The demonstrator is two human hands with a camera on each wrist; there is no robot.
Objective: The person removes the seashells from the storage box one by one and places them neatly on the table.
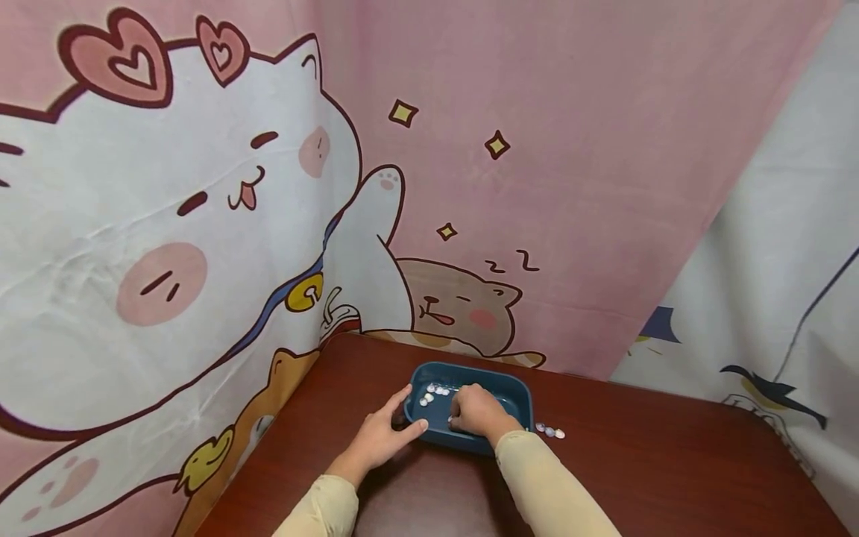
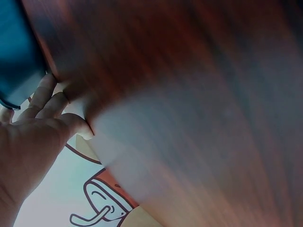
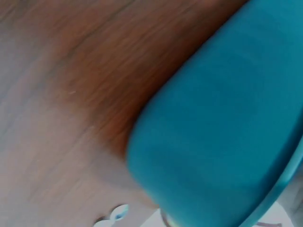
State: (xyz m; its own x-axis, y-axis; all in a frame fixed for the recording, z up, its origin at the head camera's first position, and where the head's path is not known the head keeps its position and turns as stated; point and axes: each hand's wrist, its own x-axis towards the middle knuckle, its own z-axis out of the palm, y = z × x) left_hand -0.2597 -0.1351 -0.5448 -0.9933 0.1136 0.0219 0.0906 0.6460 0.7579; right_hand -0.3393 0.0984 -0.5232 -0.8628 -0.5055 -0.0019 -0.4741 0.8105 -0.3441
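Blue tray (image 1: 463, 441) is being seen on a dark red-brown table (image 1: 671, 462), toward its far edge. Left hand (image 1: 382, 438) is being positioned at the tray's left end; thumb and fingers are being held well apart, nothing being gripped. Thumb tip is being seen over the near-left rim, fingertips by the left wall; firm contact is not being confirmed from the head view. In the left wrist view, those fingers are being shown right beside the tray's outer side.

Right hand (image 1: 478, 410) is being held down inside the tray, around the middle, fingers being curled. A small white piece (image 1: 450, 420) is being glimpsed right at the fingertips; whether it is being pinched or merely touched cannot be told.

More small white round pieces (image 1: 431, 388) are being seen grouped on the tray floor, toward the left end, in a bent line. Three loose pieces (image 1: 549, 432) are being spotted in a short row on the table, just beside the tray's right end; two are being caught by the right wrist view, near the outer wall.

Beige sleeves (image 1: 550, 477) are being worn. Behind, a pink cartoon curtain (image 1: 570, 112) is being hung.
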